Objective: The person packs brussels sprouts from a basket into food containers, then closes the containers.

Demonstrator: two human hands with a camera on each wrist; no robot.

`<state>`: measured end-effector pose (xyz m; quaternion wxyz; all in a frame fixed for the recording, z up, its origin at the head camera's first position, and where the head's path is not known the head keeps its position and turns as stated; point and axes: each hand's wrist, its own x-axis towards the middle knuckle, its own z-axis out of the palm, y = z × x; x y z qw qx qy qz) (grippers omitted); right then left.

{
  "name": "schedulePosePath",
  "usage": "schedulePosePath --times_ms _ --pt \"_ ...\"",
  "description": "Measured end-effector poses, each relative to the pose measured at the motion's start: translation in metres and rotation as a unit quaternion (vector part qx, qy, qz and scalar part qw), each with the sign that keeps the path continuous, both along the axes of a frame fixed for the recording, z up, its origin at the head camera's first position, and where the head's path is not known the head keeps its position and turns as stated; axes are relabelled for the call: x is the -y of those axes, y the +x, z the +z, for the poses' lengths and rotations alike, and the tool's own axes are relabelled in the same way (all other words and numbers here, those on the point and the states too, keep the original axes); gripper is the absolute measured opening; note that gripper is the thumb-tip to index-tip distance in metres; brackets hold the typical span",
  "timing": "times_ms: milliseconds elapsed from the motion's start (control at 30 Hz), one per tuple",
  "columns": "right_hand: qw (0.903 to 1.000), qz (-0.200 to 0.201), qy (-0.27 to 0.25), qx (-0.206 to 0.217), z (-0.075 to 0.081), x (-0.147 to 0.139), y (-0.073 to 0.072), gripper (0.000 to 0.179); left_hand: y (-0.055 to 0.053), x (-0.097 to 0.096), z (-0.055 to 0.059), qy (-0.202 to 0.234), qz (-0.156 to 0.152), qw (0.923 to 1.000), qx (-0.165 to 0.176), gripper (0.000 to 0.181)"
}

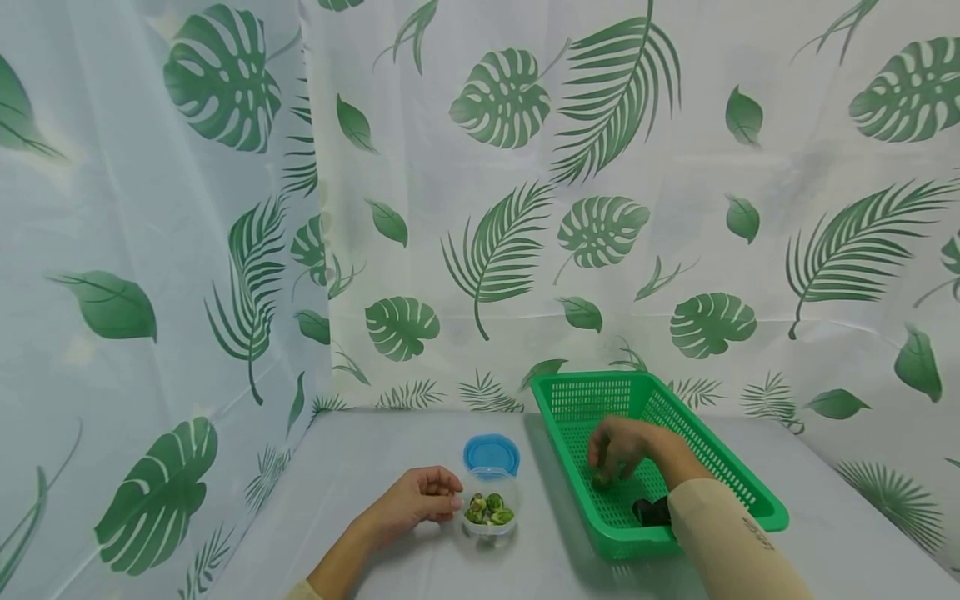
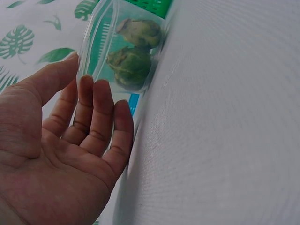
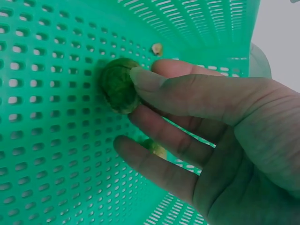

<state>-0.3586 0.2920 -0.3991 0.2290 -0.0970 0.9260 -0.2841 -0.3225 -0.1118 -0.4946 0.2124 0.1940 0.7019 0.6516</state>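
In the green basket [image 1: 558, 467], my right hand [image 1: 621, 446] reaches down to the perforated floor. Its thumb and fingers pinch a Brussels sprout [image 3: 118, 86]. Partly behind these fingers shows another sprout [image 3: 157, 149], and a small pale piece [image 3: 157, 48] lies beyond the thumb. My left hand [image 1: 420, 500] is beside a clear round container [image 1: 467, 508], its thumb and fingertips right at the rim, fingers loosely bent. Several Brussels sprouts [image 1: 493, 502] sit inside that container; two show through its wall in the left wrist view.
A blue lid [image 1: 491, 454] lies flat just behind the container. Its neighbour to the right is the long basket, whose raised walls surround my right hand. A black object [image 1: 651, 511] shows beside the right sleeve. Leaf-printed curtains [image 1: 517, 333] stand behind and left of the white table [image 1: 360, 450].
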Motion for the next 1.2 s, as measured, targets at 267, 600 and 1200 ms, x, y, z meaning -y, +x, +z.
schedulePosePath --times_ms 267,600,1200 --pt "0.9998 0.004 0.021 0.007 -0.0030 -0.0008 -0.0005 0.014 0.0004 -0.0003 0.0006 -0.001 0.000 1.0000 0.002 0.034" --pt "0.9992 0.030 0.025 0.001 -0.0037 -0.0005 -0.0021 0.015 -0.0014 0.0002 -0.0004 0.002 -0.010 0.9999 0.003 0.036" --pt "0.9981 0.046 0.040 -0.002 -0.0057 0.0011 -0.0022 0.017 0.0028 -0.0004 0.0037 -0.004 0.004 1.0000 0.000 0.038"
